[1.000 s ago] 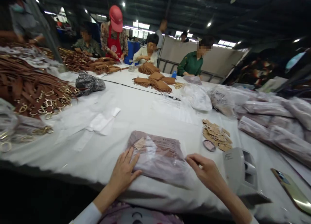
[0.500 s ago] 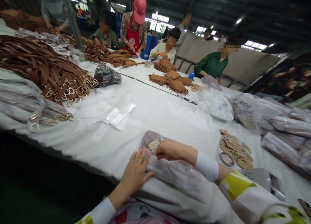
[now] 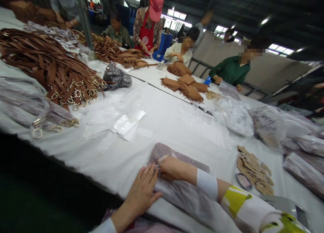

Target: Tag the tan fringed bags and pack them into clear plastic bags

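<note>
A plastic-wrapped mauve-brown bundle (image 3: 187, 199) lies at the front edge of the white-covered table. My left hand (image 3: 143, 191) rests flat on its left end, fingers stretched and thumb apart. Curled fingers of my right hand (image 3: 172, 168) press near the same end, at a small beige tag (image 3: 163, 158) that shows just above the knuckles. The right fingertips are hidden, so their exact hold on the tag is unclear. Beyond the bundle lie white plastic bags (image 3: 128, 125).
Brown straps with gold clasps (image 3: 55, 74) heap at the left. At the right are beige tags with strings (image 3: 254, 169), a tape roll (image 3: 243, 181) and wrapped bundles (image 3: 303, 172). Fringed brown pieces (image 3: 186, 84) lie farther back, where several people work.
The view has shifted, so most things sit further right and the bundle lower. My right hand has moved closer to my left fingertips, covering more of the tag.
</note>
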`<state>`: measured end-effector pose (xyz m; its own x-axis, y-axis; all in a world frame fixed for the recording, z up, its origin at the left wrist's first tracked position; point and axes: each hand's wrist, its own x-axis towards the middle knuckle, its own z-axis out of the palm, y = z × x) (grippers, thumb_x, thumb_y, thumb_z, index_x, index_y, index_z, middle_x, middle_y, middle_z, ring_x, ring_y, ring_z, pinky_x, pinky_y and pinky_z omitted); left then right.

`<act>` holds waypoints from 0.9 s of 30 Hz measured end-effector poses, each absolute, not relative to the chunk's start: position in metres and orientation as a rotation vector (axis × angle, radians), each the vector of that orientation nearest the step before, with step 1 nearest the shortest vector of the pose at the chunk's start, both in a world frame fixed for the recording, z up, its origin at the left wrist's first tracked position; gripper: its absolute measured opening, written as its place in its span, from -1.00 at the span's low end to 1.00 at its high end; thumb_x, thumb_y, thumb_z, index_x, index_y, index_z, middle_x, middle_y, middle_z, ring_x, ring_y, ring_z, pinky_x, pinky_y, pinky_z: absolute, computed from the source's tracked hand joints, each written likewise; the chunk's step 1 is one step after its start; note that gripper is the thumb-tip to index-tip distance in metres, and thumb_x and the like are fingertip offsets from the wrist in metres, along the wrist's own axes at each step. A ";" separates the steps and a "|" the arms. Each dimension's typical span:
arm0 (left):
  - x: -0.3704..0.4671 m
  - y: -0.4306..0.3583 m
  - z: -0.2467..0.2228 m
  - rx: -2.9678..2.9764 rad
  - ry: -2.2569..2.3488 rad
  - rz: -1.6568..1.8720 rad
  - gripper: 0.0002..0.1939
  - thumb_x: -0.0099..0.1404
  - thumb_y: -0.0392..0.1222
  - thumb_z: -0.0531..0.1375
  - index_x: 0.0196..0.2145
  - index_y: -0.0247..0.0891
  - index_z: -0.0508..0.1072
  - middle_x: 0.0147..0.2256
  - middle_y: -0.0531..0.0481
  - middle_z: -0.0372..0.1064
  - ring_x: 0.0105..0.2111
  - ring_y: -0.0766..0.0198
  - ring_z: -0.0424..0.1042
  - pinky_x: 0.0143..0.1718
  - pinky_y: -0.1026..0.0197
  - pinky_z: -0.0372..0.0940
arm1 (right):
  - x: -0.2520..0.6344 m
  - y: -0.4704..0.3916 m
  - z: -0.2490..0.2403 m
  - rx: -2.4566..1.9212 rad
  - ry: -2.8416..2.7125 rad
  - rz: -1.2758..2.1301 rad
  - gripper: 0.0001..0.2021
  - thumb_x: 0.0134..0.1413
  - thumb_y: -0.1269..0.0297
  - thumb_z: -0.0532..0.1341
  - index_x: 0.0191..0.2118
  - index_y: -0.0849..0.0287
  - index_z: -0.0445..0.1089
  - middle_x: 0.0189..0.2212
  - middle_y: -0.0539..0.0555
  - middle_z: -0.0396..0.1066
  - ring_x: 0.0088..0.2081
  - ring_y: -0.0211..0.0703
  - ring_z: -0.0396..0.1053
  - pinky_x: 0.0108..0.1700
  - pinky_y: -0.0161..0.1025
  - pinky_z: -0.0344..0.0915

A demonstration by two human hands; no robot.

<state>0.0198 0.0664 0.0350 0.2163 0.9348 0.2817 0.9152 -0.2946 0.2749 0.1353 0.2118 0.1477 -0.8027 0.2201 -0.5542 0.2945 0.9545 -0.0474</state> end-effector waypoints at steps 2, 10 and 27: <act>0.020 0.067 0.035 2.411 1.830 0.620 -0.22 0.31 0.16 0.07 0.31 -0.34 -0.05 0.31 -0.25 -0.06 0.29 -0.02 -0.02 0.23 -0.09 0.07 | 0.137 0.216 0.149 0.347 2.532 -0.202 -0.82 0.02 0.33 0.17 -0.43 0.26 0.50 -0.49 0.15 0.50 -0.41 -0.10 0.42 -0.41 -0.27 0.21; 0.019 0.069 0.036 2.427 1.810 0.613 -0.22 0.32 0.18 0.02 0.32 -0.30 -0.10 0.31 -0.22 -0.05 0.27 -0.02 0.02 0.20 -0.09 0.11 | 0.140 0.232 0.147 0.239 2.535 -0.327 -0.86 0.05 0.31 0.21 -0.43 0.21 0.49 -0.48 0.10 0.50 -0.43 -0.15 0.39 -0.43 -0.28 0.16; 0.020 0.071 0.030 2.491 1.805 0.524 -0.22 0.30 0.19 0.05 0.31 -0.32 -0.04 0.29 -0.25 -0.01 0.26 -0.05 0.04 0.21 -0.11 0.06 | 0.226 0.314 0.133 1.342 2.616 -0.410 -0.68 0.18 0.11 0.16 -0.03 0.17 0.26 -0.39 0.08 0.47 -0.34 -0.12 0.41 -0.33 -0.28 0.16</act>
<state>0.0199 0.0714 0.0304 0.2745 0.9268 0.2563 0.9199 -0.3307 0.2107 0.2258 0.3137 0.1332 -0.5792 0.7671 -0.2757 0.8147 0.5564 -0.1635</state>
